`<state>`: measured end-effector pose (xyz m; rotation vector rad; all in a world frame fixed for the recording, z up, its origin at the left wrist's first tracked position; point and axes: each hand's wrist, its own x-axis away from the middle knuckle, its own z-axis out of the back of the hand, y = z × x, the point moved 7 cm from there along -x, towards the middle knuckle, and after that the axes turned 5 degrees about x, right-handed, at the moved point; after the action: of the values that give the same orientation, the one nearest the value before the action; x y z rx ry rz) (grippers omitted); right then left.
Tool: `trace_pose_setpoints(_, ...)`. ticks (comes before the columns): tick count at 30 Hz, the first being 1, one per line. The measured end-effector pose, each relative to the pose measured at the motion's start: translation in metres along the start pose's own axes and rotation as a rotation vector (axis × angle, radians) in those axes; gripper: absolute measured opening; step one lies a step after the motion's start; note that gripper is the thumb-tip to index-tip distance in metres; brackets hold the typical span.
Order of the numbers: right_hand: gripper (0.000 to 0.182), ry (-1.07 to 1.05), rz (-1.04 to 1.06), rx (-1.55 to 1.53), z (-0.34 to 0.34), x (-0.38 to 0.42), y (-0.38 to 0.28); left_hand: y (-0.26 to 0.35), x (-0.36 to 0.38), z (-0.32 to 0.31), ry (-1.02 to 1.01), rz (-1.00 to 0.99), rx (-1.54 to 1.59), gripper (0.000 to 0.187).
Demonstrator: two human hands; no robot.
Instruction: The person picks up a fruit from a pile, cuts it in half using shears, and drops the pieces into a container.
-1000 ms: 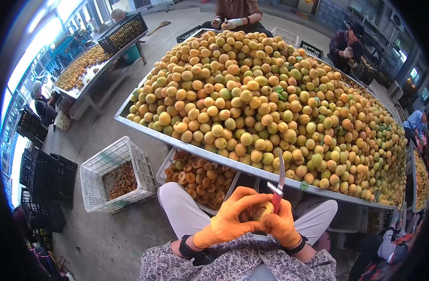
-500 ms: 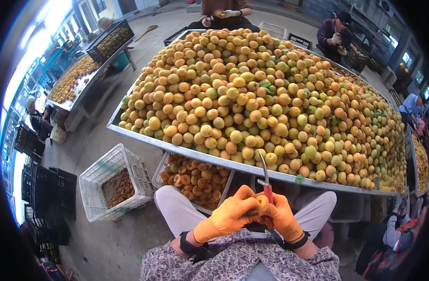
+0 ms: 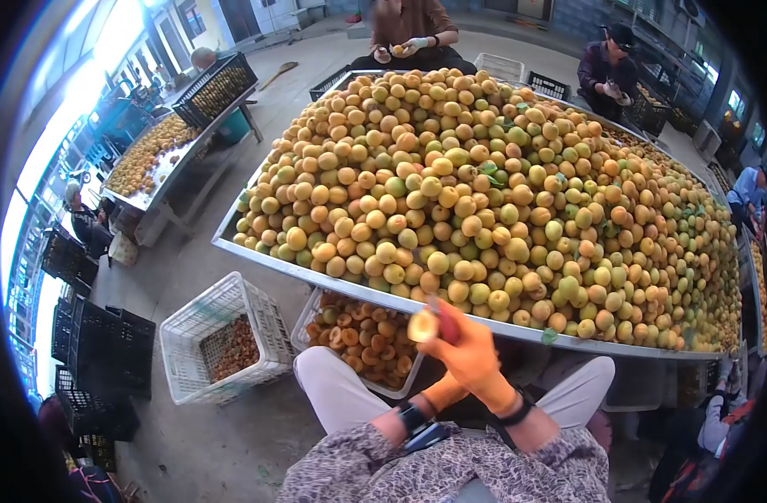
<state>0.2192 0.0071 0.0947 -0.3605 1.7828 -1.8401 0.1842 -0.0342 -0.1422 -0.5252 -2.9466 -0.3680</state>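
My right hand (image 3: pixel 469 356), in an orange glove, is closed round the red handle of a curved knife (image 3: pixel 447 324) and a cut apricot-like fruit (image 3: pixel 423 326), its pale yellow inside showing. It is over the front edge of the metal-rimmed table (image 3: pixel 358 291), heaped with whole fruit (image 3: pixel 450 201). My left hand (image 3: pixel 444 391), also gloved in orange, lies lower and behind the right one; its fingers are hidden. Below the table edge sits a white crate of halved fruit (image 3: pixel 368 339). The knife's blade is blurred.
A white crate (image 3: pixel 266 356) with brown pits (image 3: pixel 235 345) stands on the floor at left, near black crates (image 3: pixel 107 344). Two people (image 3: pixel 413 33) (image 3: pixel 608 71) sit across the heap. Another fruit table (image 3: pixel 161 180) is at the far left.
My hands were together round a fruit with the blade pointing up. Now the right hand has crossed to the left over the left hand, with a cut fruit and the knife. The view has shifted.
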Motion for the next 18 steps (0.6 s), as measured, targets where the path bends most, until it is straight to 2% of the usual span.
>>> trace_pose_setpoints(1,0.052,-0.01,0.06,0.159,-0.01,-0.013,0.001,-0.001,-0.007,0.001,-0.009,0.11,-0.262,0.059)
trace_pose_setpoints(2,0.049,0.004,0.06,0.156,-0.011,-0.019,0.006,0.001,-0.013,0.0,-0.011,0.107,-0.281,0.059)
trace_pose_setpoints(4,0.042,0.029,0.042,0.172,-0.005,-0.024,0.008,0.022,-0.019,-0.023,-0.139,-0.268,-1.236,0.062)
trace_pose_setpoints(5,0.036,-0.001,-0.015,0.164,0.005,-0.02,-0.002,0.038,-0.003,-0.063,-0.239,-0.372,-1.665,0.059)
trace_pose_setpoints(7,0.03,0.082,-0.088,-0.144,0.029,-0.007,-0.001,0.039,0.008,-0.035,-0.265,-0.225,-1.211,0.052)
trace_pose_setpoints(8,0.026,0.131,-0.118,-0.183,0.045,0.002,0.002,0.068,0.025,-0.071,-0.037,0.0,-1.62,0.037)
trace_pose_setpoints(9,0.023,0.176,-0.153,-0.224,0.061,0.011,0.006,0.094,0.037,-0.109,0.0,0.059,-1.611,0.029)
trace_pose_setpoints(11,0.018,0.239,-0.266,-0.31,0.083,0.029,0.003,0.145,0.049,-0.13,0.153,-0.026,-1.597,0.027)
trace_pose_setpoints(13,0.018,0.311,-0.269,-0.261,0.096,0.046,0.011,0.206,0.058,-0.123,0.497,-0.38,-1.701,0.021)
trace_pose_setpoints(15,0.019,0.302,-0.333,-0.274,0.101,0.058,0.014,0.257,0.069,-0.132,0.683,-0.761,-1.695,0.017)
trace_pose_setpoints(17,0.019,0.301,-0.408,-0.247,0.104,0.069,0.021,0.292,0.076,-0.126,0.914,-0.868,-1.696,0.021)
trace_pose_setpoints(18,0.019,0.302,-0.407,-0.256,0.105,0.071,0.023,0.303,0.074,-0.125,0.956,-0.856,-1.773,0.034)
